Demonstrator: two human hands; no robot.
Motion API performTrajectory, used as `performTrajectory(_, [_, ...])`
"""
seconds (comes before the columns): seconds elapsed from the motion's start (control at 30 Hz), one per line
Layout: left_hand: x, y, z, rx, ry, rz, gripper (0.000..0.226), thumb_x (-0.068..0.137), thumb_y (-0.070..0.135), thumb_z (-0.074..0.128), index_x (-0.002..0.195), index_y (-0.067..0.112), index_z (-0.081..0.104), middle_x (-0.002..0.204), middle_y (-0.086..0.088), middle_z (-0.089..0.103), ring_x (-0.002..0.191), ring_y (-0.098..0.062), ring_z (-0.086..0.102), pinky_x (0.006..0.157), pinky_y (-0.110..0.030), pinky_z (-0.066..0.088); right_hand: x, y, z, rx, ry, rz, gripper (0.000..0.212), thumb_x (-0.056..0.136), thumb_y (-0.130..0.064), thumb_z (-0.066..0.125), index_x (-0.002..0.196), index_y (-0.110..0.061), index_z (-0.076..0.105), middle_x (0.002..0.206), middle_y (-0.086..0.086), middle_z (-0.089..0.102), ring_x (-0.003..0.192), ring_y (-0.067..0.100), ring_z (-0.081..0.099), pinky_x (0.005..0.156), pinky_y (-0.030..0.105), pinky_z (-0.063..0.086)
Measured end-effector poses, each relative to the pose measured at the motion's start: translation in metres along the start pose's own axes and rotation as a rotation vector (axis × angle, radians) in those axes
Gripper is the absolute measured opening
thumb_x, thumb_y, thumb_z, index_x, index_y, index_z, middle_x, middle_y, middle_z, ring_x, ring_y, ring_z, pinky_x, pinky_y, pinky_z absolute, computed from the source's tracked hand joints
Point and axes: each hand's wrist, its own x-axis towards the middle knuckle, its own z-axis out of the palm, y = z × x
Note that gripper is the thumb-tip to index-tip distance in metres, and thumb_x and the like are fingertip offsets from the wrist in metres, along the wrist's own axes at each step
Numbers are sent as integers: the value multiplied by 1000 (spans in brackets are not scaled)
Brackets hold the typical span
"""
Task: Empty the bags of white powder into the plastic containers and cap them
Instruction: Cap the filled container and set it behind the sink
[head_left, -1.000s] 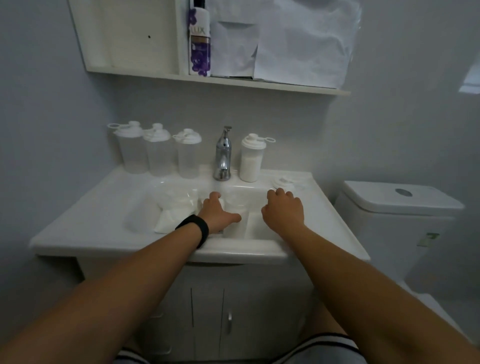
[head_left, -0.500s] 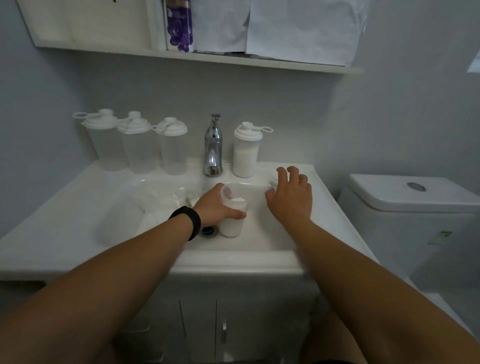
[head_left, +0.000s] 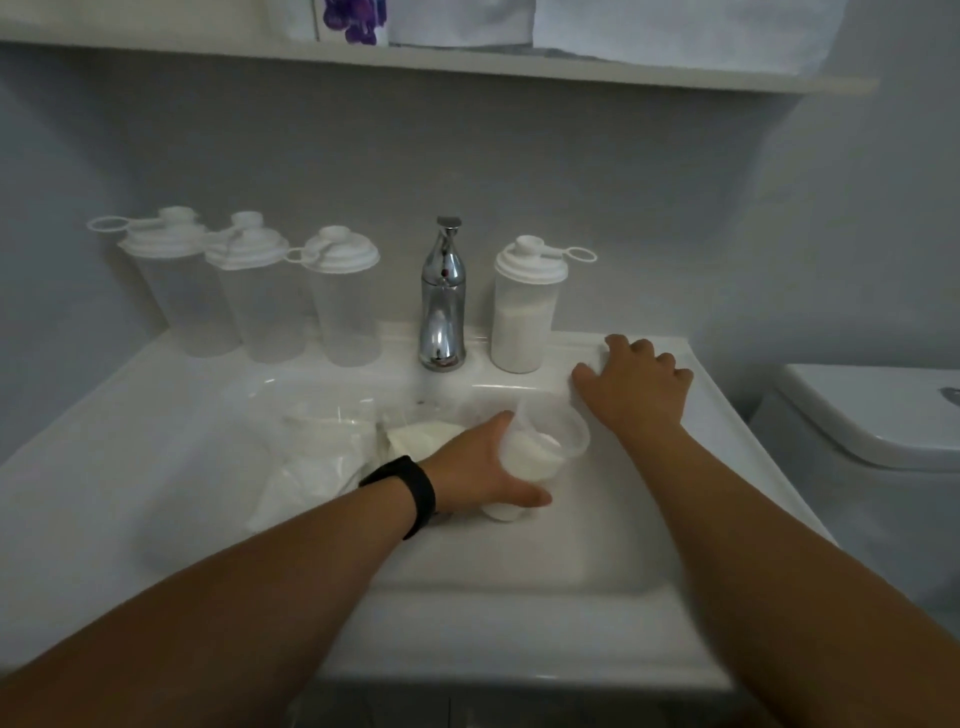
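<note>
- Far left, we see three capped containers (head_left: 265, 291) standing clear and seemingly empty, so most of the filling looks left to do.
- Bags of white powder (head_left: 317, 457) lie in the sink (head_left: 519, 561), left of our hands.
- Our left hand (head_left: 483, 462) grips an uncapped container (head_left: 540, 447), tilted, part full of powder.
- Far right of the tap (head_left: 442, 296), one filled container (head_left: 522, 306) stands capped.
- Our right hand (head_left: 634, 384) rests curled on something white, likely the lid; we cannot tell.
</note>
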Motion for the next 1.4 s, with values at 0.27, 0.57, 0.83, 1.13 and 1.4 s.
performTrajectory(0.27, [-9,3,-13,-71,10,36,79,68,49,92,137,43,54,126,23,65,115,1,61,99,-27,50,-20,-4,-16,376,-22,-87,64,90,-64,55,142,-26,53,132,5,65,120,28,59,97,38,45])
performTrajectory(0.57, [-19,10,-19,-263,51,51,64,79,39,87,134,42,56,120,15,72,109,-5,68,96,-32,56,-51,-20,-34,916,-167,-276,32,94,-50,66,122,-35,70,111,-17,69,101,-7,61,82,8,41])
performTrajectory(0.83, [-18,8,-18,-147,89,10,63,76,41,89,130,36,57,115,15,71,105,-4,67,95,-31,56,-47,-17,-34,745,-299,-403,37,91,-58,65,120,-37,70,117,-19,68,109,-1,60,97,25,46])
performTrajectory(1.13, [-23,17,-21,40,262,79,63,71,46,89,120,33,52,102,16,65,89,1,63,68,-17,47,-49,-18,-30,787,-229,-482,51,81,-71,69,122,-41,64,116,-18,67,106,0,60,86,22,45])
performTrajectory(1.4, [-27,18,-23,47,181,96,67,72,41,89,125,34,50,109,16,64,95,0,63,75,-22,51,-52,-18,-38,708,-129,-601,53,81,-71,65,124,-39,65,121,-22,66,110,-1,59,92,20,47])
